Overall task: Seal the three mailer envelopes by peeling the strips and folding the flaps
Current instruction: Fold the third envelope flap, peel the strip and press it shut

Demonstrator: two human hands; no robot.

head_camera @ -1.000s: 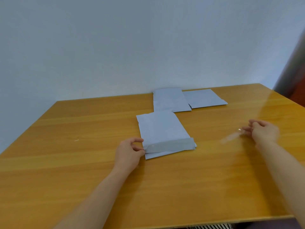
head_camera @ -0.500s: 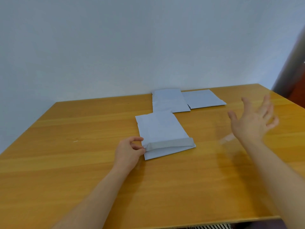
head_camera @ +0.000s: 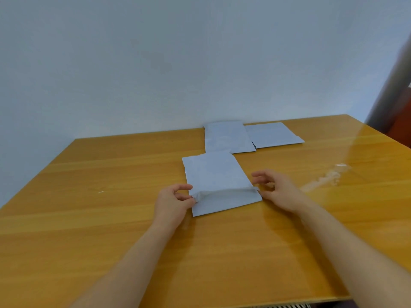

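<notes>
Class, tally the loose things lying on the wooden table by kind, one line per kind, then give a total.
Grey mailer envelopes: 3 (near envelope, middle envelope, far-right envelope)
Clear peeled strips: 1 (strip)
Total: 4

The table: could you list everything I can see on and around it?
near mailer: 1, pale grey, table centre, flap end held at both corners
far mailers: 2, pale grey, at the back edge, overlapping
peeled strip: 1, clear, on the table to the right
table: 1, orange-brown wood
wall: 1, pale grey-white, behind
left hand: 1, pinches the flap's left corner
right hand: 1, at the flap's right corner; grip unclear
</notes>
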